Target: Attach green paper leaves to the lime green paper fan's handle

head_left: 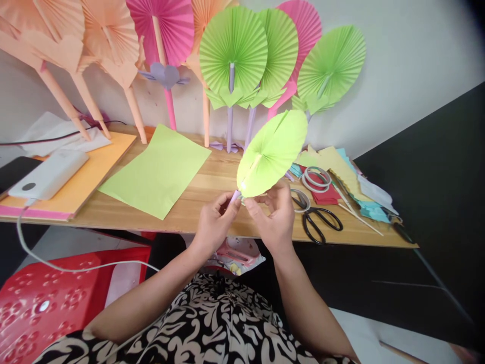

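Observation:
A yellow-green pleated paper fan (275, 151) is tilted up to the right above the table's front part. My left hand (216, 220) pinches its short purple paper handle (235, 196) between thumb and fingers. At the fan's lower edge, my right hand (276, 215) is closed, thumb against the base and the other fingers partly hidden behind the paper. Scissors with black handles (322, 225) lie just right of my right hand, beside rolls of tape (316, 179). To the left of my hands is a sheet of light green paper (157, 174).
Finished-looking green fans (233, 43), pink fans (162, 30) and peach fans (108, 38) lean against the wall. A white power bank (49, 174) with a cable rests on orange paper at left. Paper scraps (341, 167) lie at right. A red stool (56, 298) stands below.

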`<action>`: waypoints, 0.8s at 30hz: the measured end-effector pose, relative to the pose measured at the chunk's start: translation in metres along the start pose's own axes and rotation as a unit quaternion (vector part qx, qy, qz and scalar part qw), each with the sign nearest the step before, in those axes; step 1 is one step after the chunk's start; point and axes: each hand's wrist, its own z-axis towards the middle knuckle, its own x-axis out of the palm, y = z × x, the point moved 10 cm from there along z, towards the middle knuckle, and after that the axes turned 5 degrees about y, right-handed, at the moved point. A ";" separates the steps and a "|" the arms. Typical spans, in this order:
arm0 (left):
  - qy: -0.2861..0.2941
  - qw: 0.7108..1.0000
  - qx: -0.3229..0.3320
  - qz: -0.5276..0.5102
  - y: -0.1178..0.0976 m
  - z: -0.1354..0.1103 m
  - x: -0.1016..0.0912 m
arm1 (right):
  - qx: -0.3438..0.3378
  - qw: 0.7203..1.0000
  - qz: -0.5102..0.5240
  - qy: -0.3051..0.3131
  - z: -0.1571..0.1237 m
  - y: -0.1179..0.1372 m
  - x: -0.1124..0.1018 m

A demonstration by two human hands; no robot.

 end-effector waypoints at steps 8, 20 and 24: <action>-0.010 0.999 -0.032 -0.018 0.004 -0.005 -0.006 | 0.061 0.997 0.054 -0.006 -0.006 -0.022 -0.007; 0.032 0.993 -0.061 -0.098 0.023 -0.002 -0.003 | 0.138 0.974 0.179 -0.022 -0.009 -0.059 -0.001; 0.020 0.993 -0.067 -0.097 0.025 -0.002 -0.010 | 0.159 0.966 0.199 -0.037 -0.011 -0.068 0.001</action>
